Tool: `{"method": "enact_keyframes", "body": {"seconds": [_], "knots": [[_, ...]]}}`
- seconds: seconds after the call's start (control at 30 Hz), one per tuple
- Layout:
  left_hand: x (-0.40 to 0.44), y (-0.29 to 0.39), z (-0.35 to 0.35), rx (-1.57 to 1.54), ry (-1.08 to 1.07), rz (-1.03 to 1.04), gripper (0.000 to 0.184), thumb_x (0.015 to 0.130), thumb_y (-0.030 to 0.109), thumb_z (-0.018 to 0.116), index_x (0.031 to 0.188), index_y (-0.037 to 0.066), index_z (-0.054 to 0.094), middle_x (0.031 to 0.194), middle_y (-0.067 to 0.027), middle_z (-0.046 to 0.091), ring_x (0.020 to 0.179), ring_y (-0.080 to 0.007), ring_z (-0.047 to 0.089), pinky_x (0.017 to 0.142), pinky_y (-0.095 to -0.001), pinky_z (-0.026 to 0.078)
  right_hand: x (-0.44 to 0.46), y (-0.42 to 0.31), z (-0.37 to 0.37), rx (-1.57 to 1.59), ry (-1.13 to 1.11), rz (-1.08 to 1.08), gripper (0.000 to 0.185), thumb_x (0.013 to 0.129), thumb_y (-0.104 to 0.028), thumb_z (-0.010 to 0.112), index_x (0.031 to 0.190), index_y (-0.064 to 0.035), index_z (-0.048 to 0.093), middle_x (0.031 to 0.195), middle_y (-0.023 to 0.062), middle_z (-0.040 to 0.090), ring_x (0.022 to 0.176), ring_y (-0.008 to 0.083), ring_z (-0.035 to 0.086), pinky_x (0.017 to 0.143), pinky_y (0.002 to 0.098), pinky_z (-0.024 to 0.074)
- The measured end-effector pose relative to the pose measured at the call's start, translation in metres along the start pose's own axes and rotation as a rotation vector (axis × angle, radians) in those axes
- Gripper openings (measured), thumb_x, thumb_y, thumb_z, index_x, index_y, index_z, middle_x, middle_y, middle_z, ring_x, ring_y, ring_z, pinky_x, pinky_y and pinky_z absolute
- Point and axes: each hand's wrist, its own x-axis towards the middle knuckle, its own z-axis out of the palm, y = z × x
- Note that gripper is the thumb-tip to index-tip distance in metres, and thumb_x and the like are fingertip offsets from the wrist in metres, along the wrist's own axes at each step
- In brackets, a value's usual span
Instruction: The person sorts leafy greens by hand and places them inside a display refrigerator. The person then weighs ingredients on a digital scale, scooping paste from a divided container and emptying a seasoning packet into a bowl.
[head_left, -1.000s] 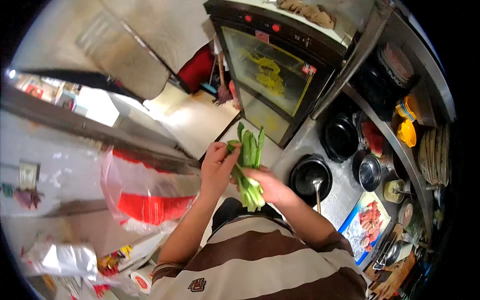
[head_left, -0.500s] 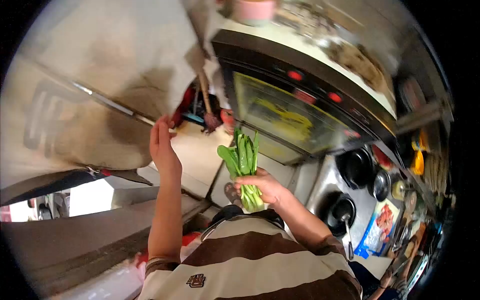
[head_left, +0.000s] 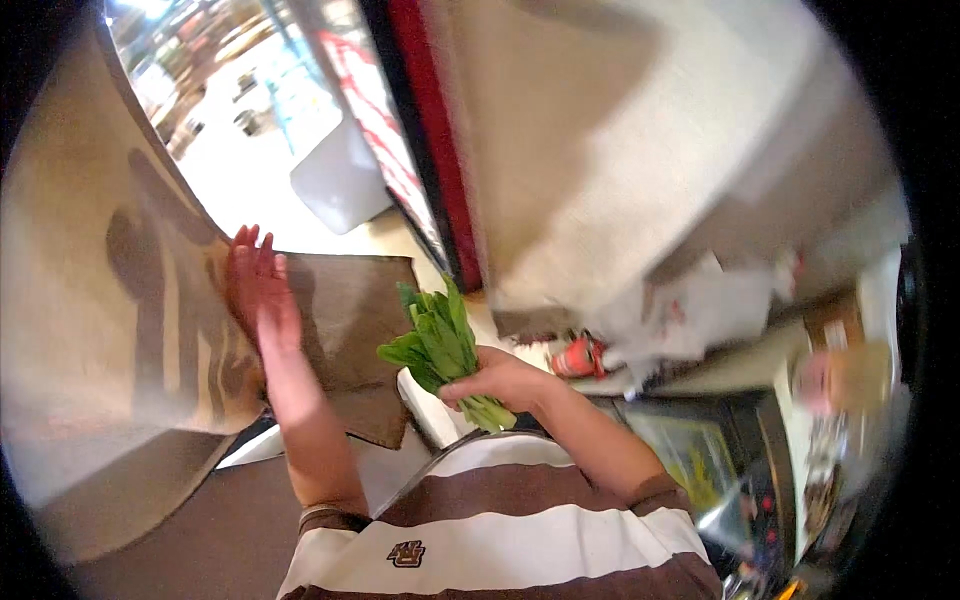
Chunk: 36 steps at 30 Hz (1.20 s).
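A bunch of leafy greens (head_left: 435, 340) is in my right hand (head_left: 505, 383), gripped round its pale stems in front of my striped shirt. The leaves point forward and to the left. My left hand (head_left: 262, 285) is raised with its fingers apart and nothing held in it. It is up against the edge of a beige curtain-like panel (head_left: 180, 290), and the contact looks like touching. Dark shapes and shadows show on that panel.
Beyond the panel lies a bright, blurred opening with a white rounded board (head_left: 343, 178). A dark red frame edge (head_left: 430, 130) borders it. A brown mat-like piece (head_left: 350, 340) lies below. To the right are a red object (head_left: 577, 357) and a black glass-fronted cabinet (head_left: 690, 450).
My view has swung left from the stove and cabinet to the opening. My left hand has moved left to the beige panel, fingers spread. The greens stay in my right hand.
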Motion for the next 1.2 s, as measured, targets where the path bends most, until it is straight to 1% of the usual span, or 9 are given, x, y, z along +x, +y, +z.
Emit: {"method": "enact_keyframes", "body": {"seconds": [0.13,0.27,0.47,0.53,0.6,0.73,0.87,1.03,1.2], "knots": [[0.079,0.055,-0.095,-0.409,-0.432,0.151,0.04,0.095,0.02,0.041,0.131,0.003,0.039,0.129,-0.013,0.048,0.114,-0.0219,0.048,0.086,-0.0325,0.041,0.091,-0.078,-0.025,-0.075,-0.172,0.073,0.02,0.077,-0.014,0.067,0.091,-0.0019,0.059,0.078,0.0063,0.06,0.072,0.0138,0.056,0.069,0.0275,0.0446],[0.094,0.121,-0.127,-0.273,-0.266,0.321,0.035,0.092,0.017,0.047,0.122,0.0,0.05,0.122,-0.0141,0.055,0.11,-0.0227,0.052,0.084,-0.0365,0.044,0.204,-0.128,-0.069,0.037,-0.267,0.058,0.016,0.079,-0.012,0.064,0.089,-0.0028,0.058,0.075,0.0052,0.058,0.068,0.0152,0.056,0.064,0.0287,0.0466],[0.092,0.158,-0.213,0.237,0.584,0.853,0.031,0.095,0.019,0.041,0.114,-0.003,0.051,0.109,-0.0137,0.06,0.093,-0.0204,0.059,0.075,-0.031,0.046,0.345,-0.161,-0.063,0.21,-0.266,0.077,0.013,0.08,-0.008,0.063,0.089,-0.0012,0.057,0.075,0.0066,0.058,0.066,0.0152,0.057,0.06,0.0278,0.0474],[0.121,0.126,-0.237,0.231,0.393,0.728,0.03,0.095,0.02,0.04,0.11,-0.003,0.051,0.1,-0.0122,0.061,0.088,-0.018,0.057,0.077,-0.0299,0.046,0.396,-0.174,-0.053,0.224,-0.198,0.112,0.013,0.079,-0.006,0.063,0.09,-0.0011,0.057,0.075,0.0065,0.058,0.065,0.0151,0.057,0.058,0.0272,0.0473],[0.186,0.049,-0.226,0.535,0.635,0.457,0.032,0.093,0.021,0.044,0.112,-0.003,0.052,0.105,-0.011,0.058,0.095,-0.0177,0.055,0.083,-0.0272,0.043,0.46,-0.188,-0.05,0.194,-0.151,0.167,0.014,0.078,-0.004,0.063,0.091,-0.0012,0.057,0.074,0.0063,0.058,0.065,0.0159,0.057,0.058,0.0272,0.0481],[0.304,-0.081,-0.158,0.334,0.235,-0.304,0.042,0.085,0.02,0.058,0.121,-0.001,0.049,0.113,-0.0116,0.055,0.11,-0.0201,0.049,0.092,-0.0327,0.041,0.548,-0.22,-0.018,0.011,-0.073,0.098,0.015,0.078,-0.008,0.065,0.089,-0.0014,0.058,0.075,0.0056,0.059,0.064,0.0131,0.057,0.057,0.0257,0.0461],[0.4,-0.17,-0.124,0.001,-0.014,-0.617,0.058,0.079,0.011,0.066,0.127,0.002,0.034,0.119,-0.0114,0.05,0.109,-0.019,0.049,0.093,-0.0337,0.04,0.654,-0.212,-0.023,-0.373,-0.123,-0.24,0.028,0.081,-0.016,0.062,0.102,0.0005,0.057,0.091,0.0082,0.062,0.083,0.0167,0.058,0.073,0.0312,0.0464],[0.516,-0.204,-0.12,-0.234,0.211,-0.528,0.056,0.08,0.009,0.064,0.128,0.007,0.036,0.12,-0.0081,0.048,0.109,-0.0182,0.049,0.093,-0.0324,0.04,0.748,-0.281,-0.016,-0.709,-0.074,-0.334,0.049,0.08,-0.01,0.056,0.125,-0.0021,0.038,0.106,0.0204,0.057,0.1,0.0345,0.055,0.085,0.0364,0.0435],[0.617,-0.224,-0.15,-0.337,0.31,-0.515,0.059,0.083,0.014,0.061,0.133,0.009,0.032,0.122,-0.0048,0.048,0.111,-0.0174,0.048,0.094,-0.0329,0.039,0.866,-0.311,-0.014,-0.877,-0.168,-0.312,0.062,0.073,-0.004,0.053,0.131,0.0022,0.03,0.114,0.0247,0.052,0.107,0.0398,0.05,0.089,0.0417,0.042]]}}
